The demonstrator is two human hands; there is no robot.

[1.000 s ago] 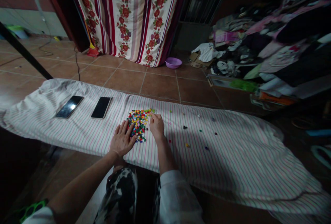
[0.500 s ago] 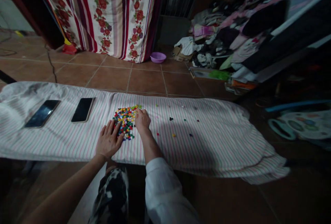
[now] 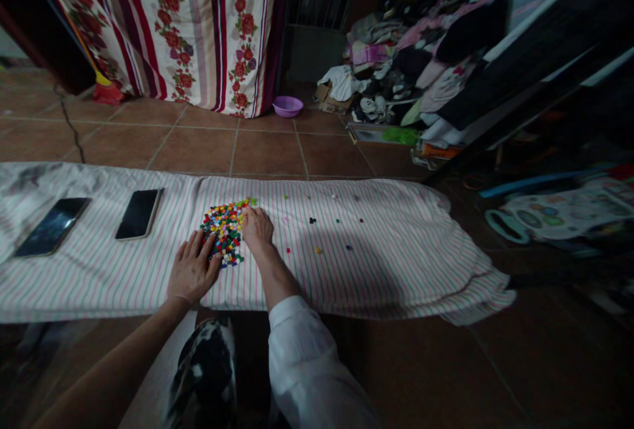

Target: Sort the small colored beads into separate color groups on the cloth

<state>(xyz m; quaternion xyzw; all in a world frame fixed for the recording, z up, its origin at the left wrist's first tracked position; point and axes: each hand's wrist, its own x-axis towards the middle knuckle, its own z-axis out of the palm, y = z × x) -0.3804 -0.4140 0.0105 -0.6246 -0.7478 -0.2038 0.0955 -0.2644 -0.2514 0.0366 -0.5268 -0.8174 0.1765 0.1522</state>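
Note:
A flat heap of small multicoloured pieces [image 3: 225,221], too small to name more exactly, lies on the striped cloth. My left hand [image 3: 193,267] rests flat at the heap's near left edge, fingers spread and touching it. Along the right edge of the heap is my right hand [image 3: 257,226], its fingers curled down and pressed together; whatever is under the fingertips is hidden. To the right, small pieces sit apart in rows by colour, among them a black cluster [image 3: 312,220], a yellow cluster [image 3: 318,251], a red piece [image 3: 288,251] and a dark blue one [image 3: 349,247].
Two phones, one dark phone [image 3: 53,226] and another phone [image 3: 139,214], lie on the striped cloth [image 3: 396,270] at left. Beyond, on the tiled floor, stand a purple basin [image 3: 288,107] and a red broom [image 3: 107,92]. A clothes pile [image 3: 396,66] fills the back right.
The view has shifted, so the whole scene sits slightly further left. Both hands keep nearly the same places at the heap, the right still curled at its edge.

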